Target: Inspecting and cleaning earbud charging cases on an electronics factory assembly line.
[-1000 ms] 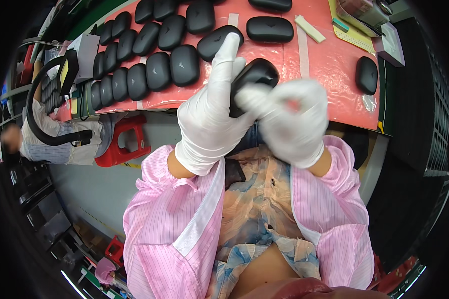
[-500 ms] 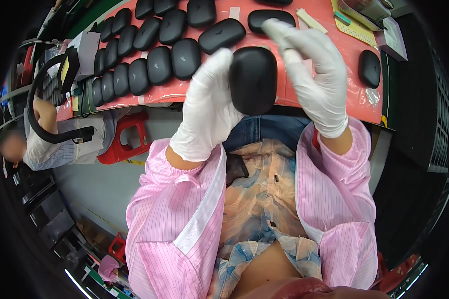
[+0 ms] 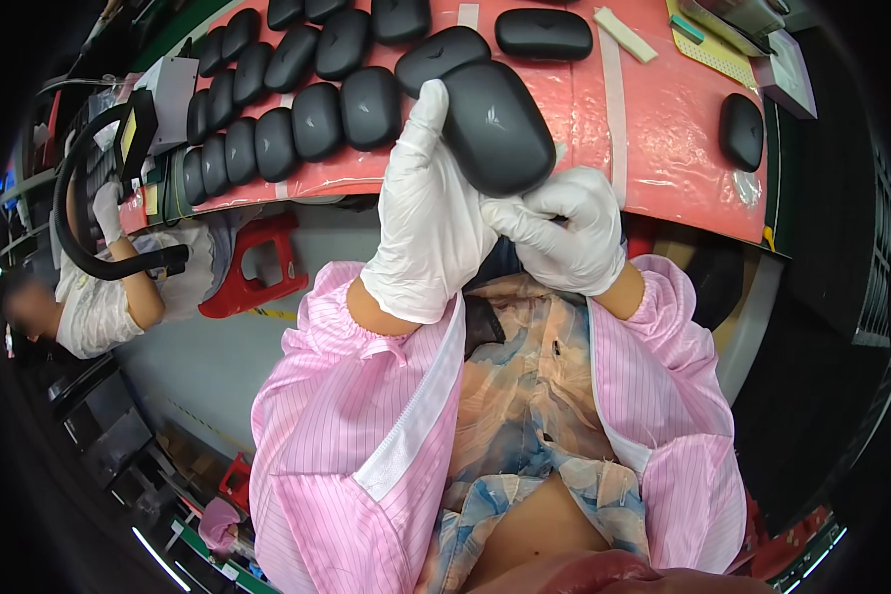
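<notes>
A smooth black rounded case (image 3: 500, 129) is held up in my left hand (image 3: 424, 223), tilted, with the thumb along its left edge and the other fingers hidden behind it. My right hand (image 3: 564, 233) is just below the case's lower edge. Its fingers are pinched together next to my left palm; whatever lies between them is too small or hidden to make out. Both hands wear white gloves. Beyond the held case lies another black case (image 3: 436, 59), partly covered by it.
Several similar cases (image 3: 317, 121) lie in rows at the left of the red-covered table (image 3: 663, 178). One case (image 3: 543, 35) lies at the back, another (image 3: 741, 132) far right. A pale strip (image 3: 624, 36) lies near a yellow perforated sheet (image 3: 713, 51). A co-worker (image 3: 109, 297) sits left, by a red stool (image 3: 257, 267).
My right hand has come down from above the table to beside my left palm, its fingers now pinched. The held case has tilted and risen slightly. The co-worker's arm has moved.
</notes>
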`<state>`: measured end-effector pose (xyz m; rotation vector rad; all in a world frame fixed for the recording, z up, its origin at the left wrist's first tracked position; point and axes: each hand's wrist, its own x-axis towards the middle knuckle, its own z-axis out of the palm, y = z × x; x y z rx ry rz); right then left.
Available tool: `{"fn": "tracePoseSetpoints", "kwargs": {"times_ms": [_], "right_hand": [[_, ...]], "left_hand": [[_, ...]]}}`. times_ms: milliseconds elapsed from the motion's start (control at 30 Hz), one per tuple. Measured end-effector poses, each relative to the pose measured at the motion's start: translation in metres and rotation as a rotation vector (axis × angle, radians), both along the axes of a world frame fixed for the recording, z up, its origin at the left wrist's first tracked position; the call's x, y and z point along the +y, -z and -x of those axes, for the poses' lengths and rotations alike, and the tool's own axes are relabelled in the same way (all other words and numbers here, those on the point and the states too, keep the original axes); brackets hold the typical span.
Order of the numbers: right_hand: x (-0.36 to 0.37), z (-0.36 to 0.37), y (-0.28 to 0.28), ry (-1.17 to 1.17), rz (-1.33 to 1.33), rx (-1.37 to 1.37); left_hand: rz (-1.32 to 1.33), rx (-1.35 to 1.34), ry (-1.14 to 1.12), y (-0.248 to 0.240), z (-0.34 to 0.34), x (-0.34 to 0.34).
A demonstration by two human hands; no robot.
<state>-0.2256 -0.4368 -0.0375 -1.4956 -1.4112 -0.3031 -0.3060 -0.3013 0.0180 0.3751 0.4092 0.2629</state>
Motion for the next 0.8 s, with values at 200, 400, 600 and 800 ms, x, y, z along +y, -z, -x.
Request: {"fn": "tracePoseSetpoints", "kwargs": {"times_ms": [200,400,600,800], "right_hand": [[-0.036,-0.018,0.005,0.314,-0.097,0.006],[-0.060,-0.043,0.014,0.607,0.074,0.346],[-0.056,-0.042,0.001,0.714,0.225,0.097],[-0.039,-0.014,-0.030,0.186,0.245,0.627]], "left_hand": [[0.293,-0.168,0.136,0.015,-0.015,0.015],[0.695,-0.636,0.474,0.035,-0.042,0.004],[0.559,-0.528,0.443,0.018,-0.049,-0.003],[-0.368,-0.221,0.077,0.027,-0.051,-0.025]]}}
